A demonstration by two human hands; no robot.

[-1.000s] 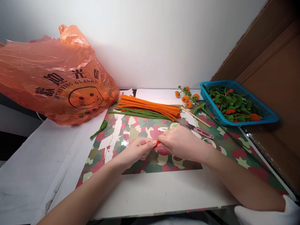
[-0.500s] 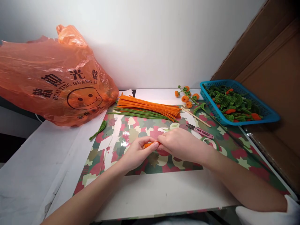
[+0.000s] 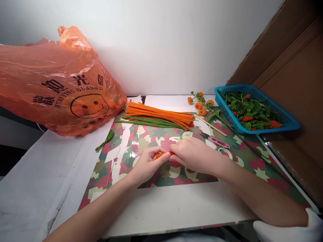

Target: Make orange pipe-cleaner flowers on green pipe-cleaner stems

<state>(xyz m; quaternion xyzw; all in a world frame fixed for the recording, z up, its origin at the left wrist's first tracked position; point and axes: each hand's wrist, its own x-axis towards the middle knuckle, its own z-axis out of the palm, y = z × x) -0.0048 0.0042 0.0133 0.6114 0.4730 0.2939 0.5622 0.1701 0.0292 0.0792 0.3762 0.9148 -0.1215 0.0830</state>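
Between my two hands is a short orange pipe-cleaner piece [image 3: 159,155], fuzzy and mostly covered by fingers. My left hand [image 3: 150,162] pinches it between thumb and forefinger. My right hand [image 3: 191,153] grips its right end, its fingertips pressed against the left ones. Both hands hover over the camouflage-patterned mat [image 3: 174,173]. Just beyond them lie a bundle of orange pipe cleaners [image 3: 158,112] and several green pipe cleaners [image 3: 156,122]. Pink-handled snips [image 3: 215,140] and a roll of green tape [image 3: 225,153] rest beside my right hand.
An orange plastic bag [image 3: 63,90] bulges at the left. A blue basket [image 3: 267,131] of green and orange fuzzy parts stands at the right, near cardboard [image 3: 290,60]. A flower stem with orange blooms [image 3: 199,105], a thin stick [image 3: 210,125] and a green leaf piece [image 3: 104,140] lie around.
The view has shifted very slightly. Both hands stay in the same place on the orange piece, with only a tiny movement of the fingers.
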